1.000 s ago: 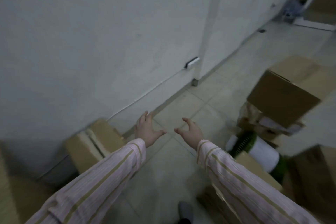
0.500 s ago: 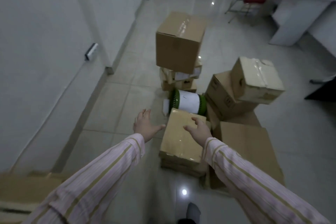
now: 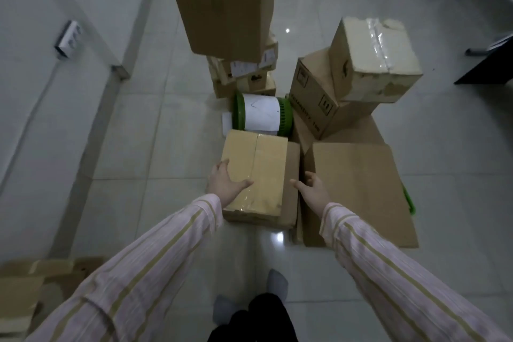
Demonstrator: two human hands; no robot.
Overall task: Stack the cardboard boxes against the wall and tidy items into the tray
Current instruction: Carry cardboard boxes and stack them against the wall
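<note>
Grip apart: left hand point(image 3: 226, 184) and right hand point(image 3: 312, 191), fingers spread, flank the flat tan taped cardboard box point(image 3: 259, 169) on the tiled floor point(image 3: 166, 147); judged the pickup step, next requiring both palms clamping its sides.

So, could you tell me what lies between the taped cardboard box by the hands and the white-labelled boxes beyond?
A white cylinder with green ends, lying on its side, in the head view.

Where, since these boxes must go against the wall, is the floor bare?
Bare tiles run between the wall and the taped box, and right of the flat cardboard. It is crowded around the canister, hemmed by stacked boxes.
</note>
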